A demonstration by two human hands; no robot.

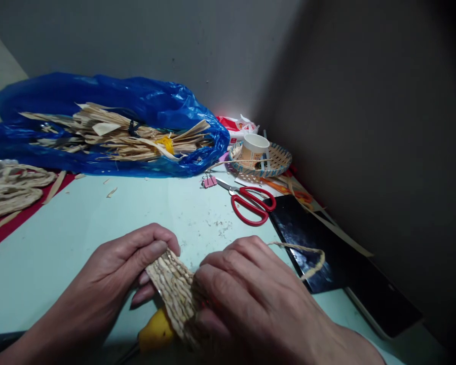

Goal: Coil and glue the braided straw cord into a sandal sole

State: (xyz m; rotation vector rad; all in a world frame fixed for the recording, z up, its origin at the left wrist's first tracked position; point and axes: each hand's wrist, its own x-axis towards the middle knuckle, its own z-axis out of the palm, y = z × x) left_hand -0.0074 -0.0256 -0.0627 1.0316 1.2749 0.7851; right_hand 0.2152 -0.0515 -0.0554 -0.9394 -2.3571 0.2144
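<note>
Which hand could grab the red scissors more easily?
Probably the right hand. The red-handled scissors lie on the pale green table just beyond it. The left hand is farther off and would have to cross the woven straw mat that both hands hold.

Dim room; right wall (383,126) falls to black.
Glare on blue bag (155,104), black panel (307,238); soft shadow under left hand (110,284) and woven piece (175,289); edges bowed, corners vignetted.

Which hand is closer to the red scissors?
The right hand. It sits just below the red scissors in the view, gripping the woven straw piece; the left hand grips the same piece farther to the left.
</note>
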